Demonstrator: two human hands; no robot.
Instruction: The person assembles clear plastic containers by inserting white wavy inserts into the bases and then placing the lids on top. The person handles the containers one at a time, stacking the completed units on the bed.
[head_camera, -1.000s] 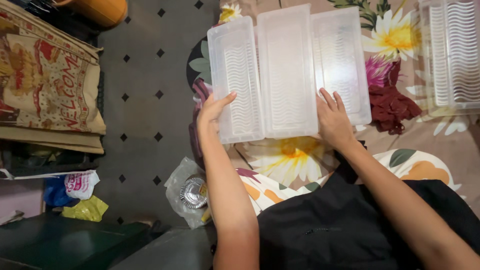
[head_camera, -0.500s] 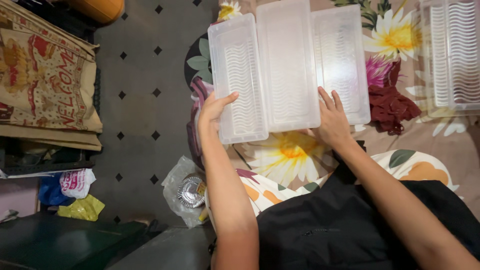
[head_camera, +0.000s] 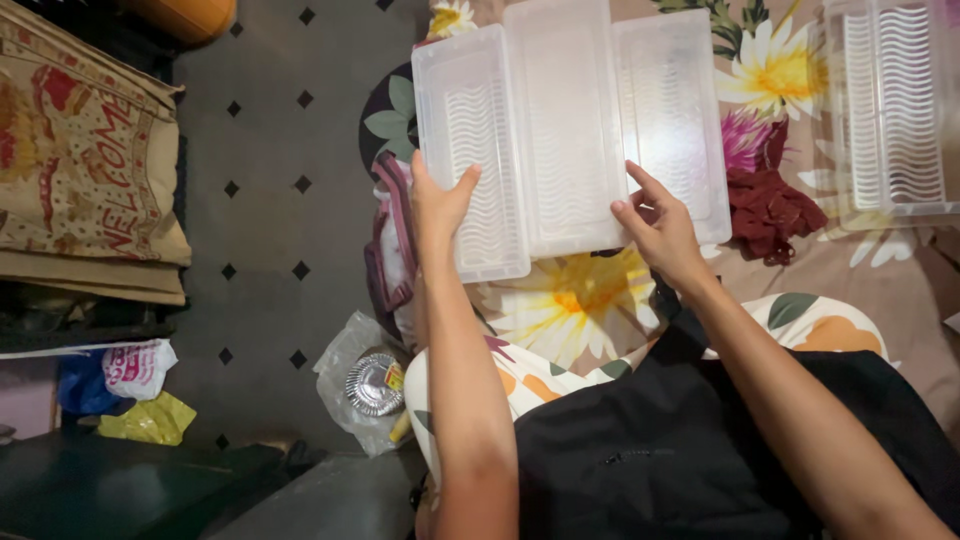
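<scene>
While both arms reach forward over a black bag (head_camera: 680, 450) on the lap, the left hand (head_camera: 438, 205) grips the near left corner of a set of clear plastic containers (head_camera: 565, 130), thumb spread on the top face and the other fingers out of sight beneath the edge. The right hand (head_camera: 660, 225) rests on the near right part of the same set, fingers extended and slightly spread, fingertips touching the plastic; it is pressing flat rather than pinching. The set shows three long translucent trays side by side, the middle one raised above the two outer ones, each with a wavy ribbed bottom. It lies on a bed sheet (head_camera: 580, 295) printed with large yellow and white flowers. Just to the right of the set, a crumpled dark red cloth (head_camera: 770, 215) sits on the sheet. Farther right, well apart, another clear ribbed tray (head_camera: 895, 110) lies at the picture's edge. On the left, the grey floor (head_camera: 270, 200) has small black diamond tiles. A doormat (head_camera: 80, 170) lies there, and a crinkled plastic bag (head_camera: 365, 380) with a foil dish rests near the bed.
</scene>
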